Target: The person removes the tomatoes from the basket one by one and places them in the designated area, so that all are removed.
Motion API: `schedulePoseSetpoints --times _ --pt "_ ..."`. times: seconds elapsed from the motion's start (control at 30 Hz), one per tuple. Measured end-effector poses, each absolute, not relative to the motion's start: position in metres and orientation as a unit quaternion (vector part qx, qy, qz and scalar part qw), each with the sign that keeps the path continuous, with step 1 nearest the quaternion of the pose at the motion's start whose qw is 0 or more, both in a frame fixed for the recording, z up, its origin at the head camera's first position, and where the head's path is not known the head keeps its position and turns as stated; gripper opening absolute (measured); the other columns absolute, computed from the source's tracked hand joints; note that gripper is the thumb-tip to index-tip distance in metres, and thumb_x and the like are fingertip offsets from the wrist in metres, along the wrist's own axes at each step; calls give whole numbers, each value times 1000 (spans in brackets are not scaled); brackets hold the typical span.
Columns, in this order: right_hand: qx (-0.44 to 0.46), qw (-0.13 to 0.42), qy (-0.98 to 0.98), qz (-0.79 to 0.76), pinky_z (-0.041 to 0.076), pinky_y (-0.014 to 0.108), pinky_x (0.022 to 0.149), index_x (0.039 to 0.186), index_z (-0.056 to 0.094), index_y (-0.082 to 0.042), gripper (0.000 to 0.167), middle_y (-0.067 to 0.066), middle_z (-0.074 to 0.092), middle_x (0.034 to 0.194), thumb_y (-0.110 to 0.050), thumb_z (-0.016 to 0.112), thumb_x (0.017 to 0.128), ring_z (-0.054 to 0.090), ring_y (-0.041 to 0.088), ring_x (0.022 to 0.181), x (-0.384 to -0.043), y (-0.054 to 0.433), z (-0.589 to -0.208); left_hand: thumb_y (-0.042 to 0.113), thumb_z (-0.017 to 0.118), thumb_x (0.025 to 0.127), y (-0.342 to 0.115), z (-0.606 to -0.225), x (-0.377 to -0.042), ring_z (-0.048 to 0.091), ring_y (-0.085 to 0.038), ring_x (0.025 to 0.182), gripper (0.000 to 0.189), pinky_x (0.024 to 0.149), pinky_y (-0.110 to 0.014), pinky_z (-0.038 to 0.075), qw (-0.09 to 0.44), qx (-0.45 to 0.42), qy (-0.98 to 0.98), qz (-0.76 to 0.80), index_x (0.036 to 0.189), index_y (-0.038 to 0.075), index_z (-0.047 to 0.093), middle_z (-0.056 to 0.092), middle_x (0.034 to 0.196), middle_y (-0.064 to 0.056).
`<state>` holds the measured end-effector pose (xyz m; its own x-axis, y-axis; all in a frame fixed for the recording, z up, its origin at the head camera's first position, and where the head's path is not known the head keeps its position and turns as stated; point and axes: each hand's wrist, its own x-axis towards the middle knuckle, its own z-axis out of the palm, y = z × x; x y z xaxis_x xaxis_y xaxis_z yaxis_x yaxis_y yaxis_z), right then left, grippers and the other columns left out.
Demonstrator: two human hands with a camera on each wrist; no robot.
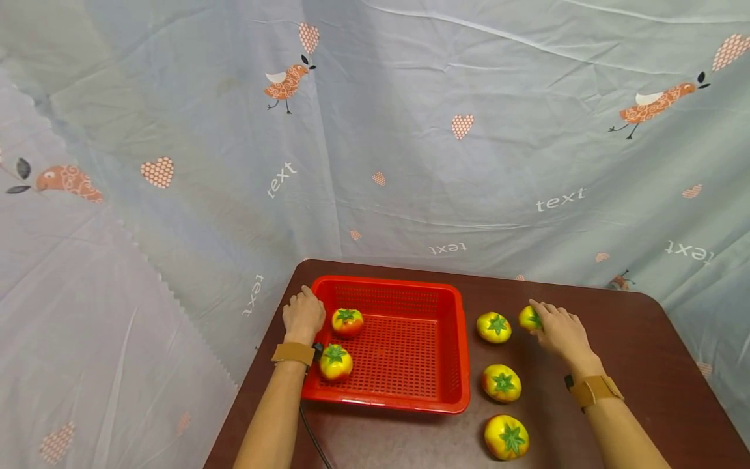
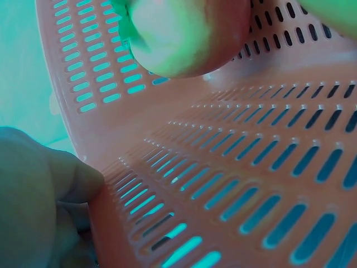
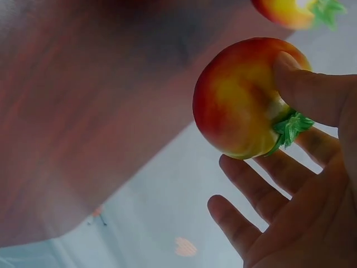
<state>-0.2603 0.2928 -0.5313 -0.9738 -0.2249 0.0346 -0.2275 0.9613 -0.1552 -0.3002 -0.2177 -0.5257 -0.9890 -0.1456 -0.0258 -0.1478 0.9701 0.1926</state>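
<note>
My left hand [image 1: 304, 317] grips the left rim of a red plastic basket [image 1: 459, 345]; in the left wrist view its thumb [image 2: 75, 178] lies against the basket's edge. Inside the basket, along its left side, sit two yellow-red tomatoes, a rear one [image 1: 347, 323] and a front one [image 1: 336, 363]. To the right of the basket, my right hand [image 1: 562, 333] holds another tomato [image 3: 240, 106] between thumb and fingers, its green leafy top turned toward the palm in the right wrist view.
Three more tomatoes stand in a rough row between basket and right hand: a back one [image 1: 494, 327], a middle one [image 1: 501, 383] and a front one [image 1: 506, 437]. All is on a dark brown table [image 1: 656, 378]. A patterned grey-blue curtain [image 1: 398, 163] hangs behind and at left.
</note>
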Motion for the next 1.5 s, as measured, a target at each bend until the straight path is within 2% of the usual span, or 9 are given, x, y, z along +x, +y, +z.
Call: schedulePoseSetpoints --times 0.4,0.53,0.73,1.13,1.5 --pt "95 -30 -991 89 41 67 92 142 44 4 65 34 51 133 -14 72 86 50 52 113 -247 302 -558 22 45 100 -217 -524 -301 52 -48 118 61 101 -58 43 5 -73 992 101 143 -18 30 52 133 -36" --pt "96 -28 -990 95 41 67 92 142 44 3 65 34 51 133 -14 72 86 50 52 114 -243 301 -564 22 45 100 -217 -524 -302 52 -48 119 61 102 -58 43 5 -74 992 101 143 -18 29 52 133 -36" --pt "102 -22 -991 89 42 67 91 142 44 3 65 34 51 133 -14 72 86 51 52 114 -243 301 -565 22 45 100 -217 -525 -303 51 -48 120 61 102 -58 43 7 -78 992 98 143 -18 29 51 134 -36" --pt "87 -64 -989 104 39 69 95 145 39 1 63 36 42 142 -9 66 89 45 56 120 -244 298 -562 22 44 100 -217 -525 -303 52 -47 120 61 102 -57 43 13 -77 993 85 143 -18 29 52 133 -35" --pt "84 -68 -989 104 39 69 95 145 39 1 65 37 41 142 -11 67 89 44 56 119 -244 300 -562 23 45 100 -217 -526 -302 52 -47 120 61 102 -57 43 13 -77 993 85 144 -18 29 52 134 -35"
